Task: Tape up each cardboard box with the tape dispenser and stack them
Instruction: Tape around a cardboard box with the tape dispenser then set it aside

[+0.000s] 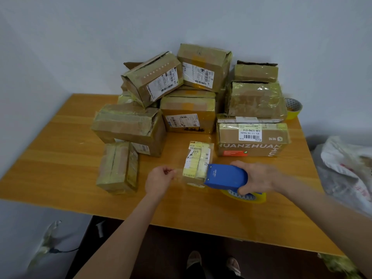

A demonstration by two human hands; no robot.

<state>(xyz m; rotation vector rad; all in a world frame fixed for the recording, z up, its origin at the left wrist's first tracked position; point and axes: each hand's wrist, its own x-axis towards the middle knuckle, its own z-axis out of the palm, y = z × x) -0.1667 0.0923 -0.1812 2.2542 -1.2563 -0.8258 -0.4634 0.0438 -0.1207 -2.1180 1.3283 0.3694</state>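
Though rumpled, glossy taped boxes (128, 125)

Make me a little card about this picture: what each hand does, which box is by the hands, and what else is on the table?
Left hand: pinches the end of the clear tape
Right hand: holds the blue tape dispenser
Box at work: small labelled box, on the table between the hands
Other boxes: pile of taped boxes behind it, by the wall
Extra: spare tape roll at the table's far right edge
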